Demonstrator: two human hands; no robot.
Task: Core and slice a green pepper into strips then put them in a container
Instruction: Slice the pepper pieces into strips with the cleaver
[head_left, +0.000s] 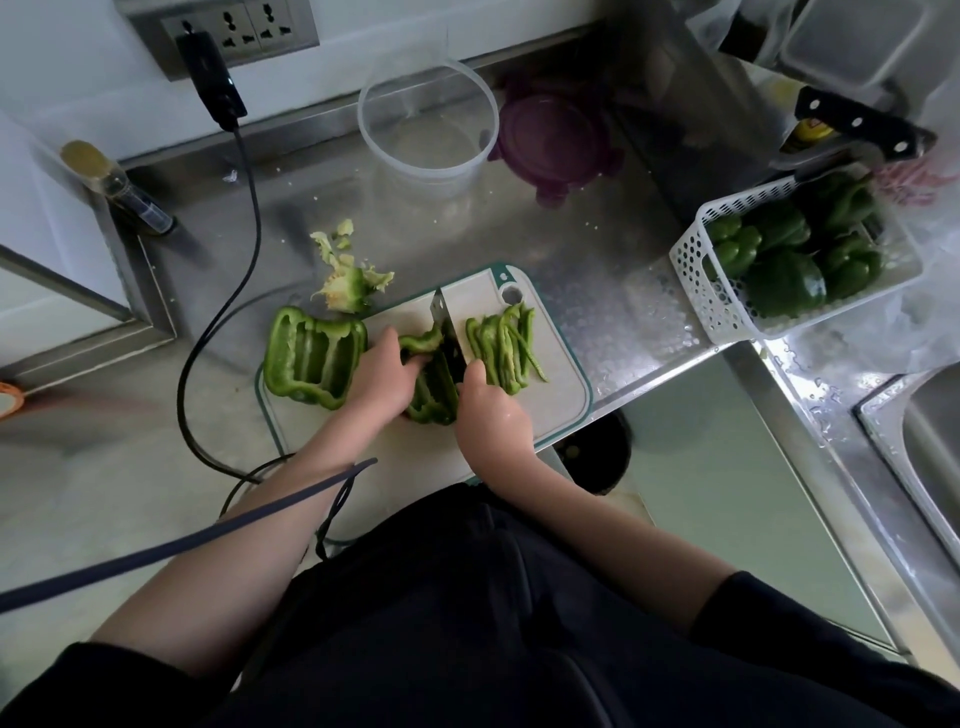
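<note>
On the white cutting board (558, 395) lies a piece of green pepper (431, 387). My left hand (382, 376) presses it down with curled fingers. My right hand (491, 410) grips the handle of a knife (447, 332) whose blade stands upright against the piece's right side. Several cut strips (504, 348) lie to the right of the blade. A larger opened pepper half (311, 358) rests at the board's left edge. The pepper core (348, 286) sits on the counter behind the board. A clear round container (428, 124) stands farther back.
A purple lid (556, 137) lies beside the container. At right a white perforated basket (717, 291) holds several whole green peppers, with another knife (857, 124) behind it. A black cable (228, 291) runs from the wall socket across the counter. A sink (930, 447) is at far right.
</note>
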